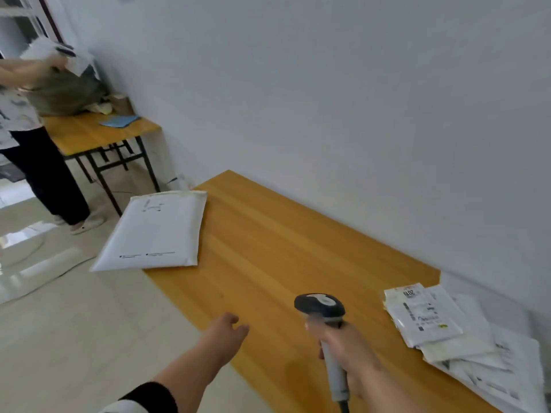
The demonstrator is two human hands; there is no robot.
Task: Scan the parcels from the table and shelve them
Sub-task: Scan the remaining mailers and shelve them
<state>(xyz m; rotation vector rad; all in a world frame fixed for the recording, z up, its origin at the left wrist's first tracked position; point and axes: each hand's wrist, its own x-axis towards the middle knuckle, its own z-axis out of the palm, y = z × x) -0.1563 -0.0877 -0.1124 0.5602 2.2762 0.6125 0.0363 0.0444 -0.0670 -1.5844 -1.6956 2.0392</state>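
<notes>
With the right hand (343, 338) gripping the scanner (320, 305) and the left hand (229, 326) loosely open and empty, reach the white parcel (155, 231) overhanging the table (268, 248) far-left edge, label facing up.

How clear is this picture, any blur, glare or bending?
Head view: soft all over, and print on the mailer and parcel pile is unreadable; the person at far left is smeared; window glare lies on the floor; wide-angle lens tilts and bends the table edges.
</notes>
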